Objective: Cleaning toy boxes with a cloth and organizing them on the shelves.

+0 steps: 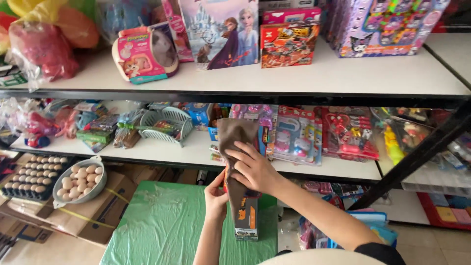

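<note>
Right hand (252, 169) presses a brown cloth (235, 142) flat against a tall toy box (247, 218) — fingers spread open. Left hand (216, 196), at 9 o'clock of the box, grips its edge; egg bowl (78, 181) well apart at 9 o'clock.

White shelves (343, 73) carry boxed toys (289, 41), blister-packed toys (299, 135) and a small basket (164, 125).

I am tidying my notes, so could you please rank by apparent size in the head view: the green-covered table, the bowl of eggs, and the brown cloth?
1. green-covered table, clearly largest.
2. and 3. bowl of eggs and brown cloth look alike; the cloth is nearer the camera and partly under the right hand, so I will not rank them.
</note>
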